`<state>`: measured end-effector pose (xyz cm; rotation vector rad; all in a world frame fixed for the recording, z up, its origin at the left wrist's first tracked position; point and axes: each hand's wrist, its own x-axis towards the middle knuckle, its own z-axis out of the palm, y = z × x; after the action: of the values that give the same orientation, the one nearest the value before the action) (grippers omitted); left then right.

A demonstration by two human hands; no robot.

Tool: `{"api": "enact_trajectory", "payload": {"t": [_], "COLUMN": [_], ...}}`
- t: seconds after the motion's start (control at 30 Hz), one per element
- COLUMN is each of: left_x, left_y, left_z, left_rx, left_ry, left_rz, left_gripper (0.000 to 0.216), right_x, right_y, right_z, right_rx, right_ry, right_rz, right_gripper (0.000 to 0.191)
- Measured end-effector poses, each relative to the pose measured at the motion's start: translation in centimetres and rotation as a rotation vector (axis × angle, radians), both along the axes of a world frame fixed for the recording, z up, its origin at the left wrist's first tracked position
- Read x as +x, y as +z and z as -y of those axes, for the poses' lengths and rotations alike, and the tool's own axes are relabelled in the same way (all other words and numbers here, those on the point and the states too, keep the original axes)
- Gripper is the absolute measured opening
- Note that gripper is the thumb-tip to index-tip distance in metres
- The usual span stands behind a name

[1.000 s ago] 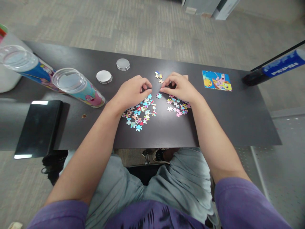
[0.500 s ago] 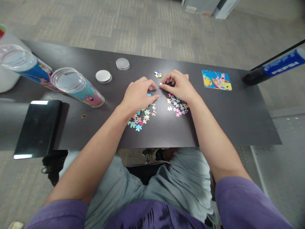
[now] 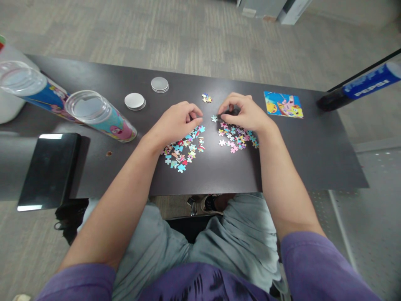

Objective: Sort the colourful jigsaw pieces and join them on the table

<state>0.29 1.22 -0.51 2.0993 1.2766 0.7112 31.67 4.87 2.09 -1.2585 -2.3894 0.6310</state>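
Two heaps of small jigsaw puzzle pieces lie on the dark table. My left hand (image 3: 179, 123) hovers over the far end of the left heap (image 3: 184, 154), thumb and fingers curved and apart, with nothing visible between them. Beyond the right heap (image 3: 233, 137) is my right hand (image 3: 242, 110), its fingers curled and a gap showing between thumb and forefinger. A single pale blue-green puzzle piece (image 3: 214, 118) lies just left of its fingertips. Farther back sits a small cluster of yellow and blue puzzle pieces (image 3: 206, 98).
A cartoon picture card (image 3: 283, 104) lies to the right, with a Pepsi bottle (image 3: 360, 88) beyond it. At left are two clear-topped tubes (image 3: 103, 117) (image 3: 46, 94), two stacks of white discs (image 3: 134, 101) (image 3: 159, 84) and a black tablet-like device (image 3: 50, 171).
The right hand has released a small puzzle piece and shifted slightly right. A pale blue-green piece now shows by its fingertips. My left hand has drawn back a little to the left.
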Motion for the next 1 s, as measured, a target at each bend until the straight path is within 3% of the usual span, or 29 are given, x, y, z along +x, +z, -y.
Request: {"api": "enact_trajectory", "payload": {"t": [0.13, 0.33, 0.5, 0.7, 1.0], "left_x": [0.1, 0.1, 0.0, 0.0, 0.3], "left_y": [0.2, 0.1, 0.2, 0.0, 0.2], "left_z": [0.1, 0.0, -0.1, 0.0, 0.1], "left_rx": [-0.001, 0.001, -0.006, 0.002, 0.017], "left_ry": [0.008, 0.014, 0.016, 0.018, 0.019], "left_rz": [-0.004, 0.008, 0.003, 0.002, -0.024], "left_gripper": [0.012, 0.012, 0.014, 0.012, 0.015], "right_x": [-1.2, -0.2, 0.4, -1.3, -1.8], "right_y": [-0.9, -1.0, -0.3, -1.6, -1.8], "right_z": [0.1, -0.3, 0.1, 0.0, 0.0], "right_rx": [0.048, 0.037, 0.081, 0.057, 0.093], "right_ry": [-0.088, -0.1, -0.099, -0.01, 0.006], "right_rz": [0.009, 0.073, 0.05, 0.102, 0.086], "right_gripper": [0.015, 0.049, 0.047, 0.053, 0.058]}}
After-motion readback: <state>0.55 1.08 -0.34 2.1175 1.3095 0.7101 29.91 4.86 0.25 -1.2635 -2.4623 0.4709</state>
